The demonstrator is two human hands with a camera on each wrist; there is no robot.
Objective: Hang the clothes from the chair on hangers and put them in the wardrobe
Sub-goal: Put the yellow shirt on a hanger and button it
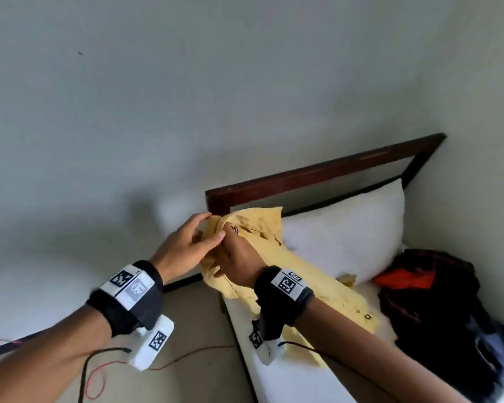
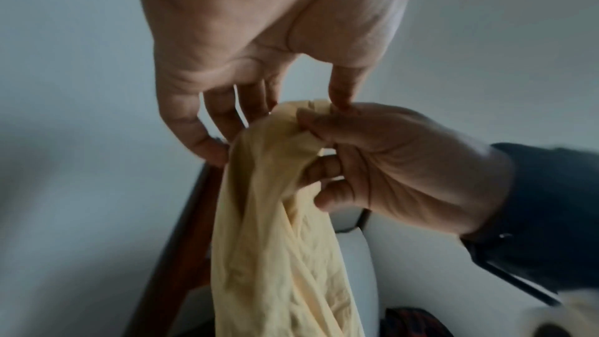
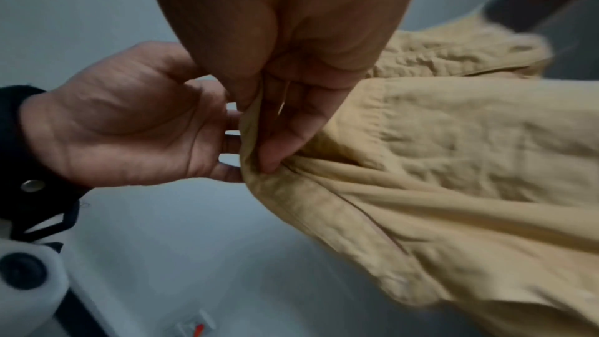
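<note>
A crumpled yellow shirt (image 1: pixel 277 257) is lifted at one end over the bed's near corner, and the rest trails onto the mattress. My left hand (image 1: pixel 213 225) pinches the bunched top of the fabric, thumb in front and fingers behind. My right hand (image 1: pixel 230 245) grips the same bunch just below. In the left wrist view my left hand (image 2: pixel 278 127) closes on the shirt (image 2: pixel 275 240), while my right hand (image 2: pixel 324 153) curls round it. In the right wrist view my right hand (image 3: pixel 269 142) pinches a fold of the shirt (image 3: pixel 453 163) beside my left hand (image 3: pixel 227 124). No hanger shows clearly.
A bed with a white mattress (image 1: pixel 288 382) and pillow (image 1: pixel 346 237) stands against a dark wooden headboard (image 1: pixel 317 170). A heap of dark and orange clothes (image 1: pixel 428 301) lies at the right. Red and black cables (image 1: pixel 99 373) run over the floor at the left.
</note>
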